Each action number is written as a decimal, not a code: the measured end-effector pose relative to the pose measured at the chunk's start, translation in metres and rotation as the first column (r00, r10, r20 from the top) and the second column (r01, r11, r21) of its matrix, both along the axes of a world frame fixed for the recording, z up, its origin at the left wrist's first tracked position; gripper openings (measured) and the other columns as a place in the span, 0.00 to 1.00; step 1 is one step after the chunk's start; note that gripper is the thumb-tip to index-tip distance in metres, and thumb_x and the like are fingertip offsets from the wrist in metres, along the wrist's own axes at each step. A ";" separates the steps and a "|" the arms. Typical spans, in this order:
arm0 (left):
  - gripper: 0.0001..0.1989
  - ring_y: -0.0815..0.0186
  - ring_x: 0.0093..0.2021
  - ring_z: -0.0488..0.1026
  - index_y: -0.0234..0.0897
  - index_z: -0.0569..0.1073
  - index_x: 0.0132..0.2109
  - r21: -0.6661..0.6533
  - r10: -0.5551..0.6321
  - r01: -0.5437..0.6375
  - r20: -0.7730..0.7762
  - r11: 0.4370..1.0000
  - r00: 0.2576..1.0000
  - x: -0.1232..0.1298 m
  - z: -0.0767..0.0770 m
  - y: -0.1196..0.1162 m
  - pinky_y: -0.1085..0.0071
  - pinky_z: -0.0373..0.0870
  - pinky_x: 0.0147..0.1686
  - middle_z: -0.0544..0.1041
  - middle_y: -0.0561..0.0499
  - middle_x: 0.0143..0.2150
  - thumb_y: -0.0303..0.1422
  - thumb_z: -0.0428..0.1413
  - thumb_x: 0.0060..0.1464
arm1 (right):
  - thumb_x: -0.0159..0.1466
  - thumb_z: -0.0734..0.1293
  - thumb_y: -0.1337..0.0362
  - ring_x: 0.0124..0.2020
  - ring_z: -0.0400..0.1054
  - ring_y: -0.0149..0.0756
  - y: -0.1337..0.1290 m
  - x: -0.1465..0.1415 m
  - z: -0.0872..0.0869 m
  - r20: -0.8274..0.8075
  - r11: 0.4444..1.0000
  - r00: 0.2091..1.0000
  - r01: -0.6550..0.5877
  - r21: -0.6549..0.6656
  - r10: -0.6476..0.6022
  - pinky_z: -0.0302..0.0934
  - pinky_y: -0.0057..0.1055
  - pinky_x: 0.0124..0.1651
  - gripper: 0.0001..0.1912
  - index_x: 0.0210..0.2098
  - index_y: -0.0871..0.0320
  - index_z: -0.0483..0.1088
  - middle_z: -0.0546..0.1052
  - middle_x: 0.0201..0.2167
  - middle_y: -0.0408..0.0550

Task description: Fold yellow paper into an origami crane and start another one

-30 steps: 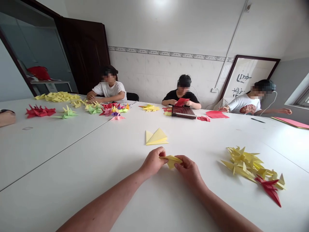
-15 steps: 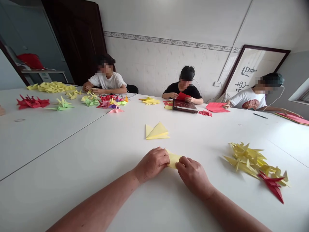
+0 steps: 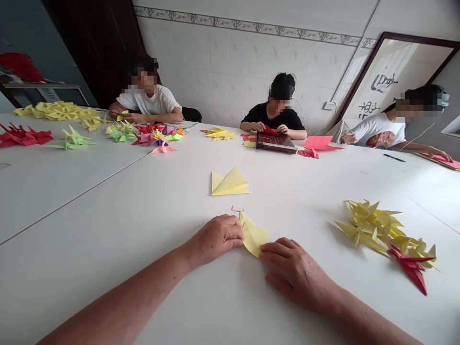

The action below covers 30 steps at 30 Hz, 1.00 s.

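So you had a folded yellow paper (image 3: 254, 235) right in front of you, down at the counter (image 3: 172, 297) and between your two hands. Your left hand (image 3: 219, 239) was pinching its left edge, fingers curled in. Your right hand (image 3: 296, 270) was loosely spread, fingertips on the paper's lower right corner, thumb sitting apart from it. A small red mark (image 3: 237, 209) showed on the counter just past the paper's top tip. Beyond that lay a second folded yellow piece (image 3: 230, 183), flat and untouched. Off to your right you had a heap of yellow cranes (image 3: 377, 227) with a red crane (image 3: 412, 268) against its near end. Across from you, someone in a black top (image 3: 264, 117) had red paper (image 3: 269, 130) in hand over a dark grid-lined board (image 3: 276, 143). Far left, there were red cranes (image 3: 25, 135), a green crane (image 3: 74, 139) and a big yellow pile (image 3: 59, 110), near a person in a white shirt (image 3: 153, 103).
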<state>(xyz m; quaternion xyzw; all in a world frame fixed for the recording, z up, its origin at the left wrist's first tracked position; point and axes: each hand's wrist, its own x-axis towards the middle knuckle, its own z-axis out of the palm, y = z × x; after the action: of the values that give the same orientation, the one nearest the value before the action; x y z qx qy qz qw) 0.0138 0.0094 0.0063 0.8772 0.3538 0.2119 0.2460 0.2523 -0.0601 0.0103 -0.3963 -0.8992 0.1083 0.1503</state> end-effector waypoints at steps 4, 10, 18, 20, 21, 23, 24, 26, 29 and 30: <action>0.05 0.68 0.35 0.67 0.40 0.74 0.30 -0.112 0.094 -0.087 0.056 0.990 0.994 0.008 -0.004 0.006 0.73 0.64 0.35 0.71 0.54 0.32 0.31 0.55 0.54 | 0.64 0.61 0.66 0.40 0.64 0.38 0.005 0.002 0.005 0.021 0.999 0.999 -0.046 -0.030 0.046 0.59 0.34 0.44 0.08 0.41 0.55 0.69 0.74 0.41 0.48; 0.10 0.71 0.27 0.62 0.38 0.67 0.24 -0.137 0.196 -0.190 0.035 0.972 0.980 0.024 0.002 0.006 0.73 0.60 0.28 0.63 0.56 0.25 0.29 0.52 0.54 | 0.63 0.61 0.67 0.43 0.64 0.39 0.015 0.008 0.010 0.027 0.991 0.991 -0.131 -0.039 0.132 0.58 0.35 0.46 0.06 0.37 0.55 0.69 0.74 0.40 0.49; 0.09 0.70 0.28 0.64 0.38 0.68 0.26 -0.108 0.254 -0.256 -0.027 0.961 0.967 0.033 0.002 0.004 0.73 0.60 0.29 0.68 0.56 0.27 0.27 0.51 0.54 | 0.62 0.62 0.68 0.49 0.64 0.41 0.022 0.018 0.010 0.004 0.979 0.982 -0.187 -0.078 0.188 0.57 0.37 0.50 0.11 0.44 0.55 0.70 0.73 0.46 0.50; 0.08 0.71 0.28 0.65 0.38 0.68 0.26 -0.124 0.269 -0.271 -0.034 0.955 0.963 0.034 0.001 0.005 0.74 0.60 0.29 0.68 0.57 0.27 0.27 0.52 0.53 | 0.62 0.62 0.68 0.49 0.64 0.41 0.023 0.019 0.009 -0.005 0.979 0.983 -0.186 -0.082 0.186 0.57 0.37 0.50 0.12 0.45 0.55 0.70 0.73 0.47 0.51; 0.08 0.71 0.28 0.65 0.38 0.67 0.25 -0.126 0.276 -0.278 -0.038 0.952 0.960 0.035 0.001 0.006 0.74 0.60 0.29 0.68 0.57 0.27 0.26 0.52 0.52 | 0.62 0.62 0.68 0.49 0.64 0.41 0.023 0.019 0.009 -0.007 0.979 0.983 -0.186 -0.081 0.186 0.57 0.38 0.50 0.12 0.45 0.55 0.70 0.73 0.47 0.51; 0.09 0.71 0.27 0.64 0.38 0.65 0.24 -0.111 0.292 -0.296 -0.046 0.949 0.955 0.036 0.000 0.006 0.74 0.60 0.29 0.67 0.57 0.26 0.26 0.52 0.52 | 0.63 0.62 0.67 0.50 0.64 0.42 0.023 0.020 0.008 -0.007 0.979 0.982 -0.187 -0.078 0.187 0.57 0.38 0.50 0.12 0.45 0.55 0.70 0.73 0.47 0.51; 0.10 0.71 0.27 0.63 0.37 0.64 0.24 -0.096 0.300 -0.304 -0.050 0.948 0.952 0.037 0.000 0.006 0.74 0.59 0.28 0.66 0.57 0.25 0.26 0.51 0.52 | 0.63 0.62 0.67 0.50 0.64 0.42 0.023 0.020 0.008 -0.005 0.979 0.982 -0.186 -0.077 0.186 0.57 0.38 0.51 0.12 0.45 0.55 0.70 0.73 0.47 0.51; 0.11 0.71 0.26 0.62 0.37 0.62 0.23 -0.064 0.314 -0.318 -0.063 0.946 0.947 0.038 -0.001 0.005 0.74 0.58 0.28 0.65 0.57 0.24 0.26 0.51 0.52 | 0.63 0.62 0.67 0.50 0.64 0.42 0.022 0.020 0.007 -0.002 0.980 0.983 -0.184 -0.076 0.185 0.58 0.38 0.51 0.11 0.45 0.55 0.70 0.73 0.47 0.51; 0.11 0.71 0.25 0.60 0.37 0.60 0.23 -0.027 0.334 -0.337 -0.080 0.941 0.939 0.040 -0.002 0.003 0.74 0.56 0.26 0.64 0.57 0.24 0.25 0.50 0.52 | 0.63 0.63 0.67 0.49 0.65 0.42 0.022 0.020 0.006 0.002 0.981 0.983 -0.183 -0.070 0.184 0.58 0.38 0.50 0.10 0.44 0.55 0.70 0.73 0.48 0.52; 0.11 0.71 0.25 0.59 0.37 0.60 0.23 -0.018 0.340 -0.343 -0.082 0.939 0.937 0.041 -0.002 0.002 0.74 0.56 0.25 0.64 0.57 0.24 0.25 0.50 0.52 | 0.63 0.62 0.67 0.49 0.65 0.42 0.021 0.019 0.006 0.004 0.981 0.983 -0.184 -0.067 0.184 0.58 0.38 0.50 0.10 0.44 0.55 0.70 0.73 0.47 0.52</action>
<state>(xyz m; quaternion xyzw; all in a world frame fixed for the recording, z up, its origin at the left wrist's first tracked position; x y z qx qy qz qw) 0.0545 0.0116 0.0044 0.8061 0.5132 0.2113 0.2053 0.2717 -0.0386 0.0166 -0.3168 -0.9286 0.1498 0.1219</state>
